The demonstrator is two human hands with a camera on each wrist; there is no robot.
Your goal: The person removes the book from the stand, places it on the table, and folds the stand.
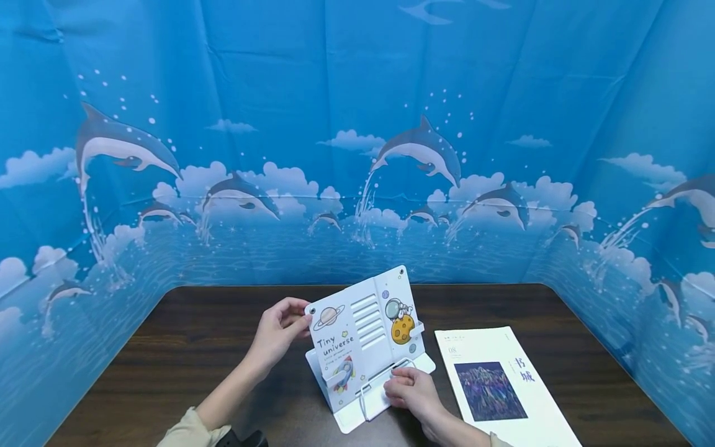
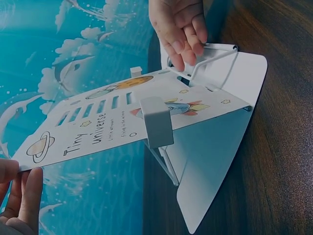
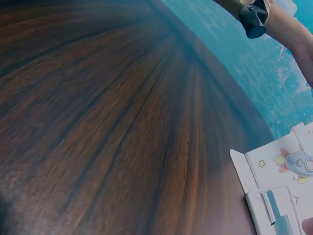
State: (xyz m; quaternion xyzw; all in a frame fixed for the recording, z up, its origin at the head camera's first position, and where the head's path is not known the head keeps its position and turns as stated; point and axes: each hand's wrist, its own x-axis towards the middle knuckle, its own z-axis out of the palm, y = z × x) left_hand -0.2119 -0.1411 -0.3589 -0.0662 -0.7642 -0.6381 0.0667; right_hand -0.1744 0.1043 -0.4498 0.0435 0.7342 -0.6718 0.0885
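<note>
A white folding book stand [image 1: 365,363] with a "Tiny universe" print, a rocket and an astronaut stands on the table, its printed panel tilted back over a white base. My left hand [image 1: 279,335] pinches the panel's upper left corner between thumb and fingers, which also shows in the left wrist view. Low at the front, my right hand [image 1: 413,394] is by the wire page holder [image 1: 363,402], fingers loosely bent beside the wire. The left wrist view has that right hand [image 2: 181,29] over the base's front lip. Only a fingertip [image 3: 307,226] shows in the right wrist view.
A white book [image 1: 516,385] with a dark picture on its cover lies to the right of the stand. The dark wooden table [image 1: 184,347] ends at a blue dolphin-print curtain [image 1: 290,124] behind and on both sides.
</note>
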